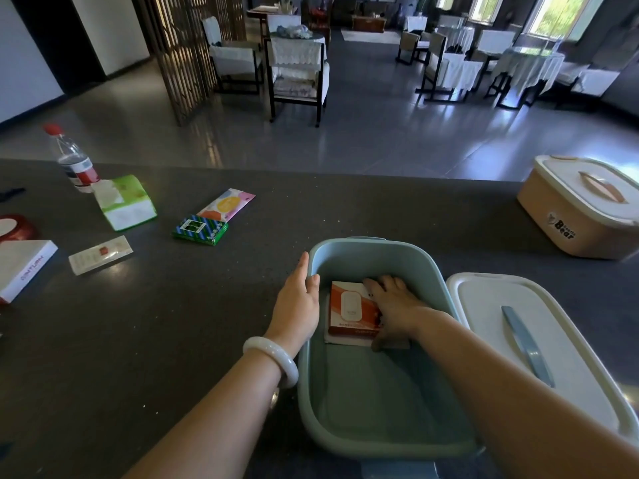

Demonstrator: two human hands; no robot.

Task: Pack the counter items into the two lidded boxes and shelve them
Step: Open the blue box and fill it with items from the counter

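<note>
The dark counter (345, 209) fills the lower frame, and the packing step is well under way: the blue-grey box (377, 440) sits open at six o'clock, its white lid (484, 305) with a blue handle lying off just beside it at four o'clock. The peach box (567, 223) waits at two o'clock, lid on, "Bear" printed on its side. The right hand (397, 305) reaches down inside the open box, fingers spread over an orange-and-white carton (349, 305) that rests on a pale flat item; how firmly it grips cannot be told, and the carton's print is too small to read. The left hand (297, 299) lies flat and relaxed against the box's rim at its nine o'clock side, steadying it by the look of things. Still out at ten o'clock: a white book-like box (24, 267) lettered what looks like "ANTUAN", a green tissue pack (128, 205), a water bottle (74, 162), a green striped packet (200, 229), a pastel sachet (226, 203) and a slim white packet (100, 259). Next, likely, a reach left for those.
</note>
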